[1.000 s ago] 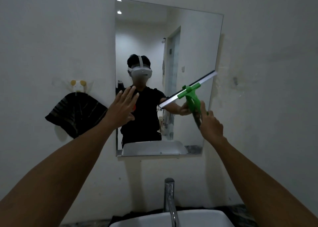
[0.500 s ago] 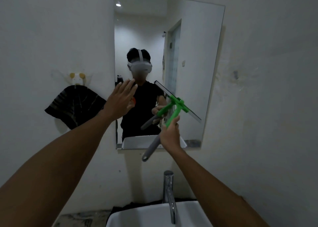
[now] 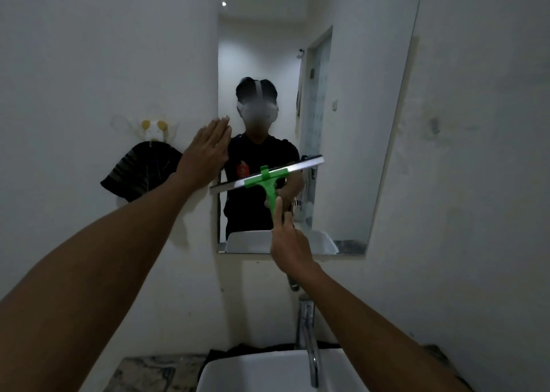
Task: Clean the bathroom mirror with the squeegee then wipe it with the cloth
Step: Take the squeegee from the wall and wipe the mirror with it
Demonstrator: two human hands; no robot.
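A rectangular mirror (image 3: 351,109) hangs on the white wall above the basin. My right hand (image 3: 290,243) grips the handle of a green squeegee (image 3: 269,182). Its silver blade lies against the lower left of the glass, nearly level, with the right end a little higher. My left hand (image 3: 206,150) is flat with fingers together, pressed at the mirror's left edge. A dark striped cloth (image 3: 140,173) hangs from a hook on the wall, left of the mirror.
A white basin (image 3: 268,373) with a chrome tap (image 3: 309,341) sits directly below. A mottled stone counter (image 3: 148,373) lies to its left. A dark item lies behind the basin. The mirror reflects a person and a doorway.
The squeegee has swung from the mirror's right side to its lower left, and the blade now lies nearly level. My left hand has shifted to the mirror's left edge.
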